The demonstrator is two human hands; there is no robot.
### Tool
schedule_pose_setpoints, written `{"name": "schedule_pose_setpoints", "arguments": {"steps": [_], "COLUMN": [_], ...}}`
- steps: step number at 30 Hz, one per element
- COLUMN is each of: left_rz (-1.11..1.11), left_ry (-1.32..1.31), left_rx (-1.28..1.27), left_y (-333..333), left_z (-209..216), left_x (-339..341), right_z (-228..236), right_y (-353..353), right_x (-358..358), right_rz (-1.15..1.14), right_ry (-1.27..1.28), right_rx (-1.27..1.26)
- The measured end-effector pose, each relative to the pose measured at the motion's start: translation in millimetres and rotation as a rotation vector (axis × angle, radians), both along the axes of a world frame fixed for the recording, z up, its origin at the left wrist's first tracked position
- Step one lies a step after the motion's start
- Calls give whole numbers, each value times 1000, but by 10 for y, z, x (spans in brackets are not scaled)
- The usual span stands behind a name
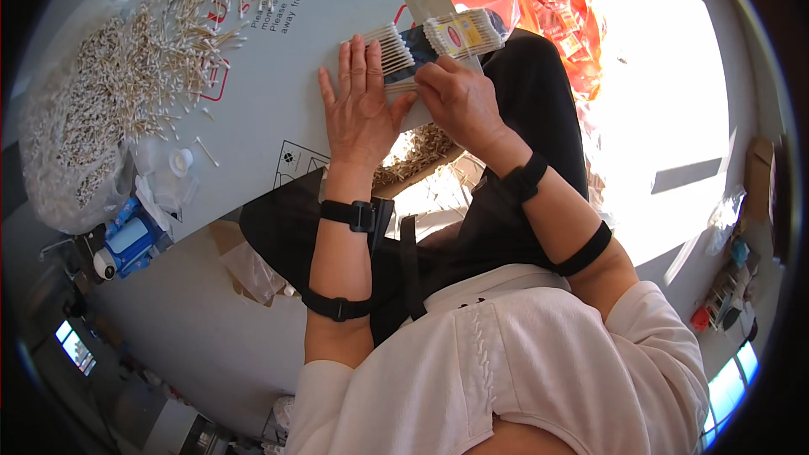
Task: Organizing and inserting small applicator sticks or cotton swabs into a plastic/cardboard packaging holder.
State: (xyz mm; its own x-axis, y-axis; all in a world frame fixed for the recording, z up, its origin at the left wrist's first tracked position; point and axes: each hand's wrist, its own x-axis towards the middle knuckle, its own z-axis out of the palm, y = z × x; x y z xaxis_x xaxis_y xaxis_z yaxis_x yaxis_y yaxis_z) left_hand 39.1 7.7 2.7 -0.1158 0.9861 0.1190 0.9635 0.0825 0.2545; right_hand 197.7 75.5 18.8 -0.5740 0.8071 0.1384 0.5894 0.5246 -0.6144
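Note:
My left hand lies flat, its fingers stretched out and resting on the left end of a row of cotton swabs. The swabs lie side by side over a dark strip near the board's right edge. Close by, the fingers of my right hand are curled together at the near edge of that row; what they pinch, if anything, is hidden. Beyond my right hand sits a flat pack of cotton swabs with a yellow and red label, partly over the edge.
Loose cotton swabs heap at the left of the grey printed board, partly in a clear plastic bag. A blue and white object is at its near left corner. Red plastic bags lie beyond my knee. More swabs are below the board.

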Motion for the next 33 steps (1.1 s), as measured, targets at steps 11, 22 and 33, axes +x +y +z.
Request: {"name": "schedule_pose_setpoints", "arguments": {"steps": [11,22,33], "left_rz": [15,11,26], "left_ry": [6,21,26], "left_rx": [-20,5,-26], "left_y": [7,16,19], "left_z": [14,11,32], "left_x": [15,21,23], "right_z": [-17,-22,51], "right_y": [74,74,197], "right_x": [-85,-93,-171], "right_rz": [-37,-48,-11], "right_ry": [67,62,2], "right_rx": [-4,11,120]}}
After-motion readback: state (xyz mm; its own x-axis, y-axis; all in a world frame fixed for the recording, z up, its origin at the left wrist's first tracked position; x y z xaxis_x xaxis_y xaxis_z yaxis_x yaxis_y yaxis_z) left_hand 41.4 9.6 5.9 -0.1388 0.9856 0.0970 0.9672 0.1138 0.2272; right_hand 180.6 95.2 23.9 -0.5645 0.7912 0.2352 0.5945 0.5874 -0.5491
